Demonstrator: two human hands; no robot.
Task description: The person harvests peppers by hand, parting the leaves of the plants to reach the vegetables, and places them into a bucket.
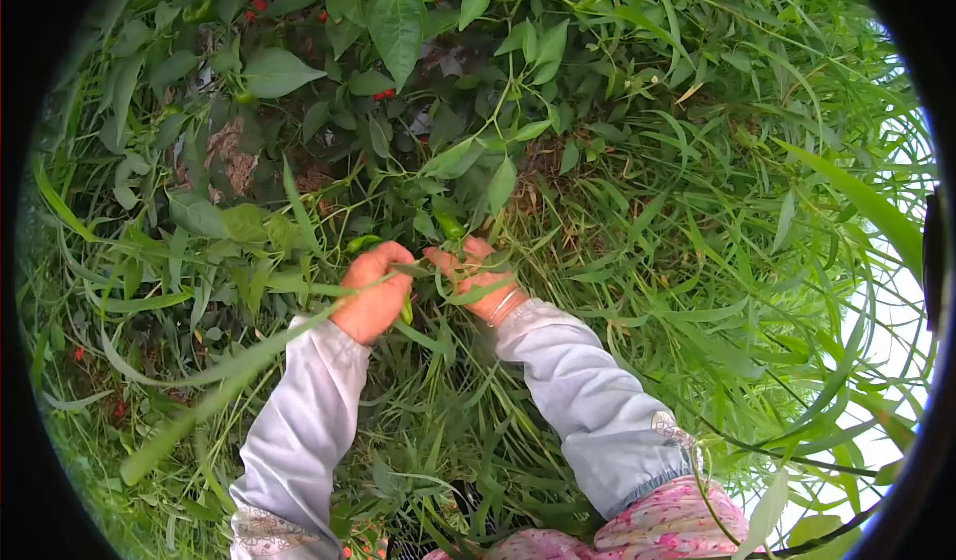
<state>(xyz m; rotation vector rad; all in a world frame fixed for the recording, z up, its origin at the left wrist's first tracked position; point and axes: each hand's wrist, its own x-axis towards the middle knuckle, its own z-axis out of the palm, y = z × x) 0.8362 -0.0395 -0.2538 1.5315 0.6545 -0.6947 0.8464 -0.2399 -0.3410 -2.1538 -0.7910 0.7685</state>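
Note:
My left hand [373, 291] is closed around green peppers. One green pepper [362, 243] pokes out above its knuckles, and another pepper [406, 310] shows below the fingers. Close by on the right, my right hand [480, 279] has its thumb and fingers bent about the lower end of a hanging green pepper [450, 224]. Grass blades cross in front of both hands and partly hide the fingers. A pepper plant's leaves [456, 158] hang just above the hands.
Dense pepper plants fill the upper left, with small red peppers [382, 94] among the leaves. Tall grass [677, 291] crowds the right side. A long blade [214, 386] crosses near my left forearm. A dark mesh container [438, 540] shows partly at the bottom.

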